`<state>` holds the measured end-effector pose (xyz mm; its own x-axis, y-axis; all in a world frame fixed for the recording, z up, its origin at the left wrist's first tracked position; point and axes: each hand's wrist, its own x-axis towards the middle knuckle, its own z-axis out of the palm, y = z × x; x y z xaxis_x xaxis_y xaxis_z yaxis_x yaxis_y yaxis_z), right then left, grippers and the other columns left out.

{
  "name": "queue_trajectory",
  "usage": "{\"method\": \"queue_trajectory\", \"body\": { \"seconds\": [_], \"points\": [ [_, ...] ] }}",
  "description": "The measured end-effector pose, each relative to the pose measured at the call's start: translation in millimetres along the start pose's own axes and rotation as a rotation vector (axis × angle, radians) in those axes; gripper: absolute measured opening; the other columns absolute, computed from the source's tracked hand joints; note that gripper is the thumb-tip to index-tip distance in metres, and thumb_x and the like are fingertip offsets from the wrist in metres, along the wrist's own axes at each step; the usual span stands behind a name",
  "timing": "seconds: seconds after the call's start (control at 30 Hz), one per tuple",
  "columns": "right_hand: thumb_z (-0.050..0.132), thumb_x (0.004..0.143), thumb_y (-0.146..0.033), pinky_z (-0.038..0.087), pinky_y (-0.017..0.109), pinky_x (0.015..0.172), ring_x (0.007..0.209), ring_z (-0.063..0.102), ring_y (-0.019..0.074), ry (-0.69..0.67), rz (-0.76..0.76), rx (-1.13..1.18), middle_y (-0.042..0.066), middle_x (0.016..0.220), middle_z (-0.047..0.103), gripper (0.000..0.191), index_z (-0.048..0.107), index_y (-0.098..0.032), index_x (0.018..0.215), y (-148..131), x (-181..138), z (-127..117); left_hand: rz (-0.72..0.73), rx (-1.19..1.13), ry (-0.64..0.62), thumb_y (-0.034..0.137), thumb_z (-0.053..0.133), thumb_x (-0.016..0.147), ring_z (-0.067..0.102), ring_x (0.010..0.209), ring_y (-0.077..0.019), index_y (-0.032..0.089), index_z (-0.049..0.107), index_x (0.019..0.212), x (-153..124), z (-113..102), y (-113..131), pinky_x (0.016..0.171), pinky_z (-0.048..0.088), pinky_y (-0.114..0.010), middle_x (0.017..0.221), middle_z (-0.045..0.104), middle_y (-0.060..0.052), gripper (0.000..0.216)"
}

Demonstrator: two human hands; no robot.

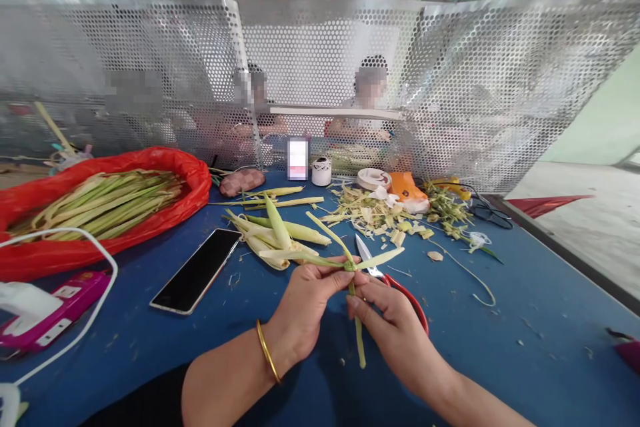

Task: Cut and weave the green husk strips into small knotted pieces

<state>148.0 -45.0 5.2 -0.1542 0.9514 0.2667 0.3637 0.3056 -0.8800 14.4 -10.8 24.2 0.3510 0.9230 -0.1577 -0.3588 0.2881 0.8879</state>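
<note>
Both hands meet over the blue table (520, 293), pinching a small knot of crossed green palm-leaf strips (350, 265). My left hand (307, 303), with a gold bangle on its wrist, grips the knot from the left. My right hand (387, 320) grips it from below right, and one strip hangs down between the hands. Red-handled scissors (380, 273) lie on the table just behind my right hand. A bundle of folded leaf pieces (273, 237) lies a little beyond my left hand.
A red plastic bag (195, 183) of long leaf strips sits at the left. A black phone (196, 270) lies face up left of my hands; a pink device with a white cable (60, 307) is at far left. Leaf scraps (380, 213), tape rolls and a perforated metal screen (320, 80) lie beyond, with people behind it.
</note>
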Motion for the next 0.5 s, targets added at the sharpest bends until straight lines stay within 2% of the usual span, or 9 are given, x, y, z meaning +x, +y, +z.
{"method": "queue_trajectory", "body": {
  "seconds": [0.13, 0.23, 0.37, 0.43, 0.5],
  "points": [
    [0.05, 0.09, -0.023, 0.042, 0.024, 0.062, 0.067, 0.051, 0.0144, -0.006, -0.044, -0.055, 0.0, 0.068, 0.054, 0.031, 0.052, -0.019, 0.059, 1, 1, 0, -0.003, 0.017, 0.017, 0.032, 0.079, 0.066, 0.061, 0.078, -0.0182, 0.014, 0.077, 0.074, 1, -2, -3, 0.067, 0.046, -0.026, 0.081, 0.072, -0.008, 0.02],
    [0.049, 0.091, -0.022, 0.043, 0.024, 0.064, 0.07, 0.054, 0.0147, -0.017, -0.061, -0.116, 0.001, 0.07, 0.057, 0.03, 0.052, -0.019, 0.061, 3, 0, 2, -0.014, 0.021, 0.028, 0.026, 0.079, 0.066, 0.061, 0.08, -0.0172, 0.013, 0.076, 0.073, 3, -5, -2, 0.078, 0.045, -0.026, 0.081, 0.072, -0.008, 0.016],
    [0.047, 0.094, -0.022, 0.042, 0.023, 0.059, 0.064, 0.055, 0.0137, -0.015, -0.162, -0.302, 0.001, 0.07, 0.059, 0.028, 0.052, -0.02, 0.067, 0, -5, -1, -0.08, 0.009, 0.036, 0.026, 0.076, 0.067, 0.06, 0.074, -0.0142, 0.012, 0.074, 0.08, 5, -6, 6, 0.075, 0.045, -0.025, 0.074, 0.069, -0.005, 0.019],
    [0.047, 0.094, -0.022, 0.043, 0.025, 0.062, 0.066, 0.057, 0.0147, 0.079, -0.296, -0.437, 0.002, 0.075, 0.061, 0.021, 0.054, -0.02, 0.075, -3, -6, -7, -0.077, 0.011, 0.046, 0.026, 0.075, 0.069, 0.06, 0.071, -0.0134, 0.012, 0.072, 0.083, 4, -7, 11, 0.073, 0.045, -0.025, 0.072, 0.067, -0.004, 0.02],
    [0.05, 0.093, -0.022, 0.043, 0.031, 0.074, 0.081, 0.062, 0.0195, 0.247, -0.416, -0.588, 0.007, 0.089, 0.066, 0.008, 0.056, -0.02, 0.088, -4, -4, -15, -0.071, 0.017, 0.04, 0.026, 0.075, 0.069, 0.059, 0.07, -0.013, 0.012, 0.071, 0.087, 3, -7, 13, 0.074, 0.047, -0.027, 0.072, 0.066, -0.003, 0.023]
  ]
}}
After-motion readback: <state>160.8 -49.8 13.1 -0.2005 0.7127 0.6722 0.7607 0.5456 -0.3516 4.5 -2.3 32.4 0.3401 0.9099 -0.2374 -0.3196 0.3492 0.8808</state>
